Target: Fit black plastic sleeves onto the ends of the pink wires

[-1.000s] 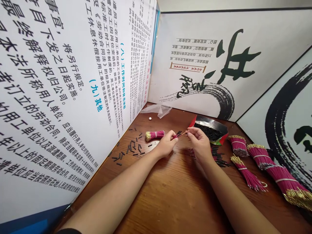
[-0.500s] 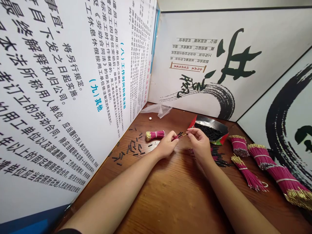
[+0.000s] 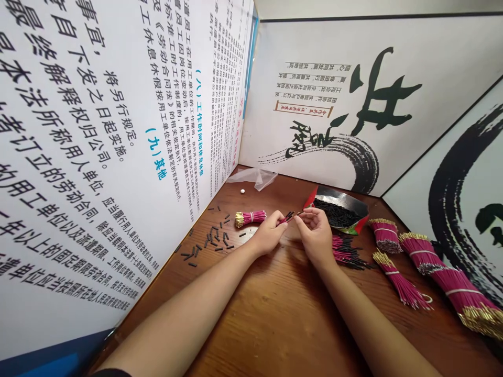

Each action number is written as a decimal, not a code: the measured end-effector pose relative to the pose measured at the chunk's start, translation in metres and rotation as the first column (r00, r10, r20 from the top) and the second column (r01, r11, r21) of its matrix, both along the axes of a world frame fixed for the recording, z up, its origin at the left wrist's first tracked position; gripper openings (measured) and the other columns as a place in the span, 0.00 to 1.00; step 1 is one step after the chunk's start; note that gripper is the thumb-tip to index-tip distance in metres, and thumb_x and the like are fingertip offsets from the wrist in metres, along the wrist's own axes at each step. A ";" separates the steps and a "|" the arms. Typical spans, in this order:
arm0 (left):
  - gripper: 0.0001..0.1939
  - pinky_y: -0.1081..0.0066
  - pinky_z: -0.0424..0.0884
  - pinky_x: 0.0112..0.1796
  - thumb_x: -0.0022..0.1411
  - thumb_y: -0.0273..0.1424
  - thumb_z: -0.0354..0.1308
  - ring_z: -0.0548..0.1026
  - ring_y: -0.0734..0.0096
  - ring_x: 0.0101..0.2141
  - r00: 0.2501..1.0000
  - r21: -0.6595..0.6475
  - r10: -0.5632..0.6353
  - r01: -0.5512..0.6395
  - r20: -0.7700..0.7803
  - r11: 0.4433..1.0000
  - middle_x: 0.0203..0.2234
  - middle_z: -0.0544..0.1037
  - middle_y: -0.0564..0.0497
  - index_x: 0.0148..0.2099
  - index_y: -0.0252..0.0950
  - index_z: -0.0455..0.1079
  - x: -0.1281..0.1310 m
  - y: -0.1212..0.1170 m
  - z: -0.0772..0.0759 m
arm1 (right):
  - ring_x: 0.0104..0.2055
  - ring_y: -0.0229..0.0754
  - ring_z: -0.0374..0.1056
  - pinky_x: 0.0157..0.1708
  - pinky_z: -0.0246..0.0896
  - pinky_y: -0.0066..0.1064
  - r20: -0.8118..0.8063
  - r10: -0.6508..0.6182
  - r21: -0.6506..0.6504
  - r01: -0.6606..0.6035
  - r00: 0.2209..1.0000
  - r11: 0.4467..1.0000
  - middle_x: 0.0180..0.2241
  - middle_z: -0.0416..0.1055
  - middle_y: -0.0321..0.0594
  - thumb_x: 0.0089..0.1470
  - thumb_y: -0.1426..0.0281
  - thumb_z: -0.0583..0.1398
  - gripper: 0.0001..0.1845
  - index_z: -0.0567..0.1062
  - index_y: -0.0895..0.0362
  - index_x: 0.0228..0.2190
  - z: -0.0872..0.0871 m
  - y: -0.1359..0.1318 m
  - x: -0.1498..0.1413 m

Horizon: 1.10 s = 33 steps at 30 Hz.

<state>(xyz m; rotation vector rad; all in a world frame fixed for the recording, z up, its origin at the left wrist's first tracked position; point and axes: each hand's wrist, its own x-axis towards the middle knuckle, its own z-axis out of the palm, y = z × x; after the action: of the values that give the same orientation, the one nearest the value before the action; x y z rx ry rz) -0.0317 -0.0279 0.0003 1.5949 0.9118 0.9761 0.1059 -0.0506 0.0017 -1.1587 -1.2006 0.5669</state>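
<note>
My left hand (image 3: 271,234) is closed around a few short magenta wires (image 3: 283,221), whose dark ends stick out toward the right. Close beside their tips, my right hand (image 3: 315,229) pinches a small black sleeve (image 3: 301,212) between thumb and fingertips; the fingers partly hide it. Behind the right hand stands an open red and green box (image 3: 363,222) holding many black sleeves (image 3: 338,212). A loose pile of magenta wires with black ends (image 3: 348,252) lies to the right of that hand.
Black sleeves (image 3: 214,236) lie scattered at the left near a tied magenta wire bundle (image 3: 251,217). More tied bundles (image 3: 424,254) and a fanned bundle (image 3: 396,277) lie at the right. A clear plastic bag (image 3: 259,178) rests at the back. Printed panels (image 3: 314,47) surround the wooden table (image 3: 259,324).
My right hand has shifted slightly left, closer to the left hand and the wire ends. More of the loose wire pile shows behind it. The left hand has hardly moved.
</note>
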 end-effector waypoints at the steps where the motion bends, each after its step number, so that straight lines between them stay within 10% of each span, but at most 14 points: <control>1: 0.06 0.73 0.56 0.32 0.64 0.29 0.49 0.57 0.75 0.28 1.000 -0.003 0.001 -0.001 -0.001 1.000 0.25 0.59 0.58 0.33 0.37 0.56 0.000 0.000 0.000 | 0.38 0.42 0.70 0.41 0.67 0.38 0.009 -0.003 -0.009 0.003 1.000 1.000 0.34 0.71 0.39 0.48 0.61 0.65 0.18 0.67 0.54 0.38 -0.001 0.000 0.000; 33: 0.05 0.76 0.51 0.25 0.62 0.30 0.49 0.54 0.79 0.22 0.989 -0.183 0.005 0.022 0.147 0.983 0.20 0.58 0.59 0.33 0.37 0.56 0.001 0.004 -0.003 | 0.34 0.41 0.68 0.37 0.64 0.36 -0.034 0.022 -0.024 -0.022 0.999 0.999 0.31 0.70 0.36 0.49 0.63 0.63 0.20 0.67 0.55 0.44 -0.002 -0.004 -0.006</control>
<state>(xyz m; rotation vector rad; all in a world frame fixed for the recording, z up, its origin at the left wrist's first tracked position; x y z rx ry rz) -0.0309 -0.0240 -0.0030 1.3519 0.8666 0.9613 0.0998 -0.0547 0.0000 -1.1533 -1.1818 0.6169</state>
